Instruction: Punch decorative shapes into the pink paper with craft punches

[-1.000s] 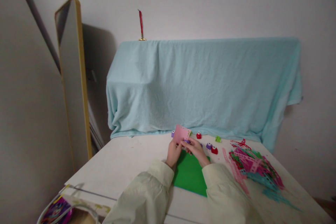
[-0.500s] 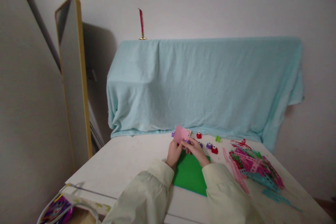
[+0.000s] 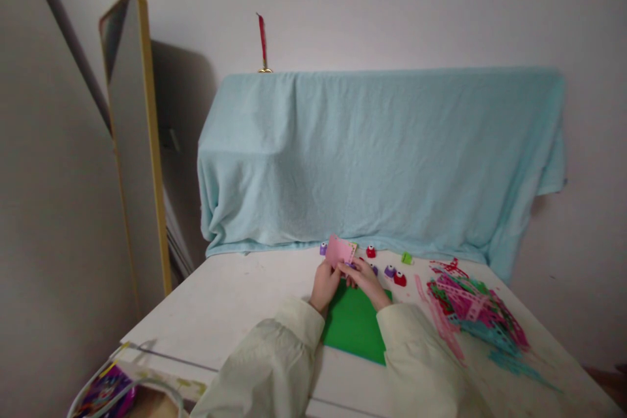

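I am holding a small pink card (image 3: 339, 251) up off the bench (image 3: 235, 304), toward its far middle, with a little purple punch (image 3: 349, 264) at the card's lower right edge. To do this punching well, I am judging that the card edge should sit fully and squarely in the punch slot before any squeeze, and that the card should be kept flat so it does not buckle.

My left hand (image 3: 324, 286) is curling closed on the card's lower left corner, fingers pinched and thumb on the near face. My right hand (image 3: 365, 281) is closing around the punch, fingers wrapped over it and touching the card's lower edge; at this distance the punch is mostly hidden, so I am only fairly sure it is purple and gripped rather than just touched.

Under both wrists a green sheet (image 3: 353, 326) is lying flat on the bench. Just beyond the hands more small punches are sitting: a red punch (image 3: 371, 251), another red one (image 3: 400, 279) and a green punch (image 3: 406, 258). To the right, well apart, a heap of punched paper strips (image 3: 473, 310) is spreading over the bench.
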The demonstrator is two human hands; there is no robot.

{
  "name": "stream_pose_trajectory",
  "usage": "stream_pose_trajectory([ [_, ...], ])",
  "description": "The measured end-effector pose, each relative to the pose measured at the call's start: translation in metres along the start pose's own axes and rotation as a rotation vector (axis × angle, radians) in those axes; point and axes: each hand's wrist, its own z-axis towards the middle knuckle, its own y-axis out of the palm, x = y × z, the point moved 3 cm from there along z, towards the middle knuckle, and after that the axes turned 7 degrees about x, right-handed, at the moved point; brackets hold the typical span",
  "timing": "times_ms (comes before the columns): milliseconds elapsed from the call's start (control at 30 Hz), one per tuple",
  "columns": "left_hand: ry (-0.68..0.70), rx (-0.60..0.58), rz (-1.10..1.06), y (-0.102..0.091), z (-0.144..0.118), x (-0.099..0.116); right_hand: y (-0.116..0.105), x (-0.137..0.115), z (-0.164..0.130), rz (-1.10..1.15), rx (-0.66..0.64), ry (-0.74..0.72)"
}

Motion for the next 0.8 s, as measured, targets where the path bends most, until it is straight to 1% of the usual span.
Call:
stream_pose_trajectory([
  [367, 0.000, -0.016, 0.011, -0.0011, 0.0001, 0.0026, 0.0004, -0.0019, -0.0010, -0.002, 0.007, 0.025],
  [500, -0.010, 0.012, 0.006, -0.0020, -0.0005, 0.0036, 0.0002, -0.0036, -0.0018, 0.001, 0.006, 0.045],
  [800, -0.014, 0.044, 0.007, 0.0008, -0.0013, -0.0013, -0.0007, -0.0013, -0.0029, -0.016, 0.024, 0.032],
])
